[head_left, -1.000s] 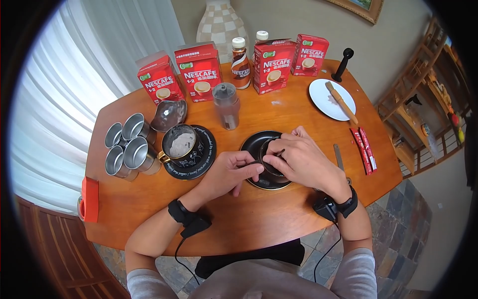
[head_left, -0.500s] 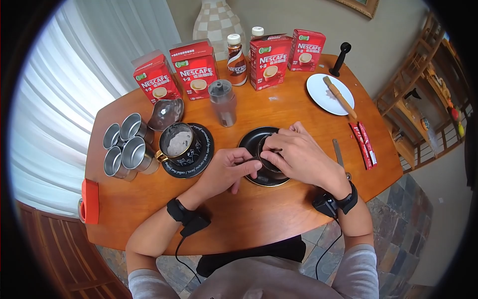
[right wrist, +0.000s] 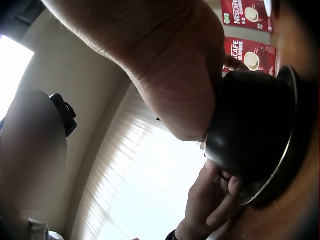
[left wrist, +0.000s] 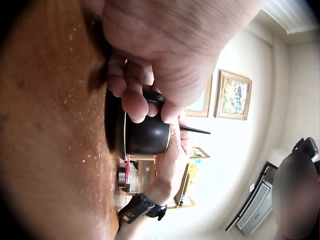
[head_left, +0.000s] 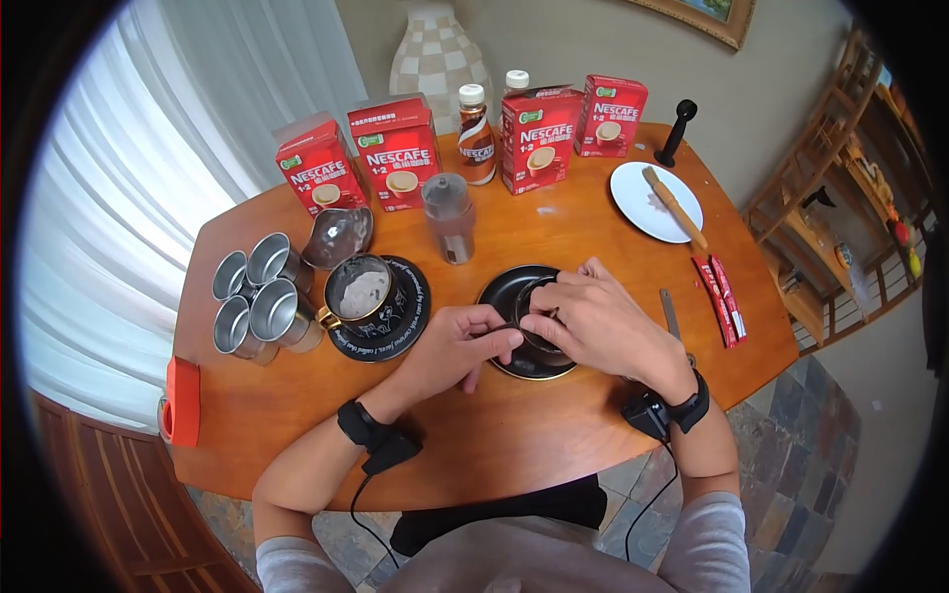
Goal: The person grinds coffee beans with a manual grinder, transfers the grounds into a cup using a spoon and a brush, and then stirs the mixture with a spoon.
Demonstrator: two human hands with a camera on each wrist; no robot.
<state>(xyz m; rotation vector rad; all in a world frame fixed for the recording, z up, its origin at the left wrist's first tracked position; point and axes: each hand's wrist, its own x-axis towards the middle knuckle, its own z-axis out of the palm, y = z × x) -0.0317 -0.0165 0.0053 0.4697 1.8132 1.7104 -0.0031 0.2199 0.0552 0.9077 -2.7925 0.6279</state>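
Note:
A glossy black cup [left wrist: 147, 136] with a gold rim stands on a black saucer [head_left: 497, 288] near the table's middle. With thumb and fingers, my left hand [head_left: 467, 341] grips the cup's handle [left wrist: 154, 96]. My right hand [head_left: 601, 318] is over the cup's mouth, its fingers pinching a thin black stick [left wrist: 195, 130] that slants out above the rim. The stick's lower end is hidden by the hand and the cup. From the right wrist, the cup's side shows close below the palm, with the left fingers on the far side.
Left of my hands, a gold-rimmed cup [head_left: 360, 288] of pale powder sits on a black coaster [head_left: 405, 314], beside several metal cups [head_left: 280, 309]. Behind stand a grinder [head_left: 450, 222], a bottle [head_left: 476, 138] and red boxes [head_left: 539, 143]. A brush [head_left: 674, 206] lies across a white plate [head_left: 633, 212], right.
The head view has shifted slightly. Both hands stay at the black cup; the right hand's stick has turned a little over the mouth, while the left keeps its grip on the handle.

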